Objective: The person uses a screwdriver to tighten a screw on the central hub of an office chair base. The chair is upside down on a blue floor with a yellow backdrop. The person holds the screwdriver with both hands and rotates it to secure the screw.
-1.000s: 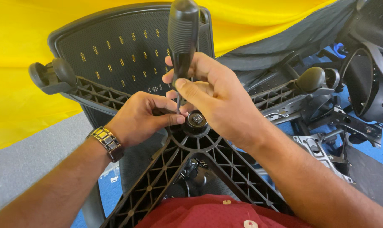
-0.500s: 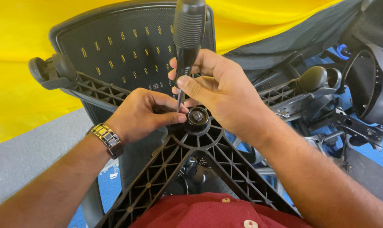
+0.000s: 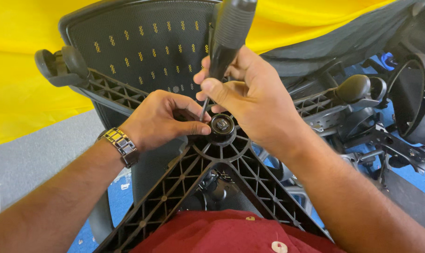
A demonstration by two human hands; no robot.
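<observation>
Hub (image 3: 222,125) hemmed in: left hand (image 3: 158,119) touching one side, right hand (image 3: 250,100) with screwdriver (image 3: 224,40) above. Open gaps between base ribs (image 3: 175,182) below. Chair parts (image 3: 376,126) crowding right.

The screwdriver (image 3: 227,37) had a matt, ribbed black handle; the chair base (image 3: 194,173) was matt black plastic; the wristwatch (image 3: 120,146) gleamed metallic.
</observation>
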